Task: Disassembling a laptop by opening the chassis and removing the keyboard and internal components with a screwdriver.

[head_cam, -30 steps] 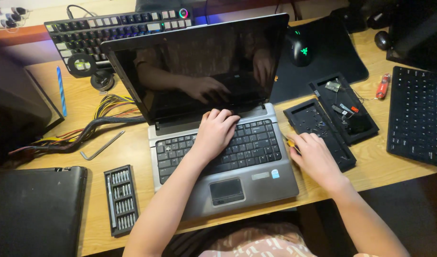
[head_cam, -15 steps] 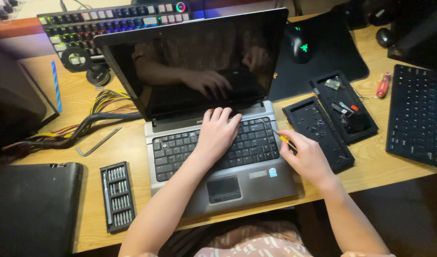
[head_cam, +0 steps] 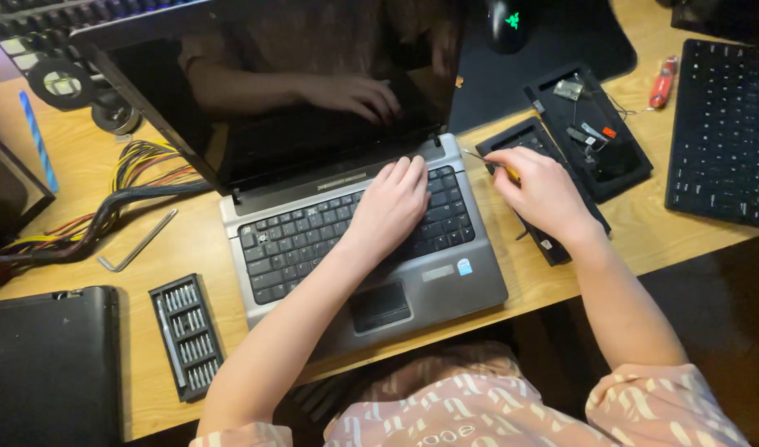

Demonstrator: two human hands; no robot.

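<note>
Silver laptop with black keyboard [head_cam: 346,240] not opened yet; left hand [head_cam: 392,207] flat on keys, right hand [head_cam: 541,190] gripping thin yellow-handled screwdriver [head_cam: 493,164] near hinge.

Light wooden desk [head_cam: 644,223], dark floor [head_cam: 727,314] beneath, dim warm light

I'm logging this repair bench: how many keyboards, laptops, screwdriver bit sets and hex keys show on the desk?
Laptops: 1, the open grey laptop under the left hand.
Separate keyboards: 2, black keyboard at right, lit keyboard at top left.
Bit sets: 1, bit case.
Hex keys: 1, hex key.
Total: 5.
</note>
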